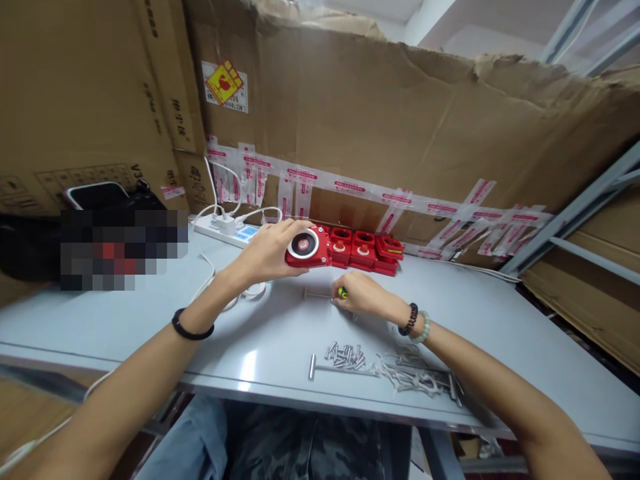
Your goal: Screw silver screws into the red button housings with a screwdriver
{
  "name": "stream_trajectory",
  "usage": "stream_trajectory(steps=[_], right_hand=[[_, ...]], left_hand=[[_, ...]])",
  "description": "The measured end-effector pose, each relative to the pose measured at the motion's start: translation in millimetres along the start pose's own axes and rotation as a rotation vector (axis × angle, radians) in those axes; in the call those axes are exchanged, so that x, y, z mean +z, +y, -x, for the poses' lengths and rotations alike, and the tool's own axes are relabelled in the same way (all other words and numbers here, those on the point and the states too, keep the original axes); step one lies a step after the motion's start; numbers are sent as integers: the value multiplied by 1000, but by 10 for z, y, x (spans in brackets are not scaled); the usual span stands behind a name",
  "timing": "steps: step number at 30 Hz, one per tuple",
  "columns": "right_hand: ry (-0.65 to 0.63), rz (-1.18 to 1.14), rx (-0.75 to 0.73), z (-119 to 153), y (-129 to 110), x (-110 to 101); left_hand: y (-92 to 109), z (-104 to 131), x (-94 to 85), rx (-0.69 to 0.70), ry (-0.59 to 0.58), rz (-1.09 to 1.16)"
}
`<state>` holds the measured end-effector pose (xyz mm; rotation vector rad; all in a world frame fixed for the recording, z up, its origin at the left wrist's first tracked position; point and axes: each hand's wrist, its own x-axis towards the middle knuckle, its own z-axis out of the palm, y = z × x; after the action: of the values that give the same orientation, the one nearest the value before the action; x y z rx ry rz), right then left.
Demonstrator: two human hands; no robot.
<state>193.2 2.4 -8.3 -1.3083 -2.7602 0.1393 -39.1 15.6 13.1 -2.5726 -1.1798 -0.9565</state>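
Observation:
My left hand (273,250) grips a red housing (324,247) with a white ring around a dark round centre, raised a little above the table. Closer to me, my right hand (363,293) is closed around a tool with a yellow-and-green handle (343,292), which looks like a screwdriver. Its tip is hidden. A thin metal rod (318,295) shows just left of my right fingers; whether it belongs to that tool I cannot tell. Behind my hands, several similar red housings (364,252) stand in a row against the cardboard.
A pile of metal screws (346,356) lies near the front edge, beside a T-handled metal rod (313,367) and tangled white strips (407,375). A white power strip (225,228) with plugs and cables sits at the back left. Tall cardboard (350,113) walls the rear.

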Motion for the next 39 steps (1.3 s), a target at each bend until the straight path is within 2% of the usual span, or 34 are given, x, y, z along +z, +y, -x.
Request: stream_trajectory(steps=[7,13,17,21,23,25,28,30,33,39], right_hand=[[-22,130,-14,13,117,49],[-52,231,45,46,229,70],[-93,253,85,140,318,-2],[-133,234,110,468,372,-245],[-118,233,126,746,362,-374],[-129,179,204,1065,341,-460],[-218,116,287,1489,334,-488],[-239,72,329,1664,353,-466],[-258,29,382,1744,401,-437],[-285,-88,360,1640,540,-453]], left_hand=[[36,-7,23,32,-17,14],[59,-14,51,18,-43,11],[93,-21,41,-7,-82,6],[89,-23,28,-21,-90,8],[77,-17,32,-23,-83,23],[66,-8,43,-19,-81,38],[65,0,62,-6,-90,35],[75,-3,71,-3,-103,31],[97,-15,75,-4,-118,40],[120,-21,79,-8,-142,40]])
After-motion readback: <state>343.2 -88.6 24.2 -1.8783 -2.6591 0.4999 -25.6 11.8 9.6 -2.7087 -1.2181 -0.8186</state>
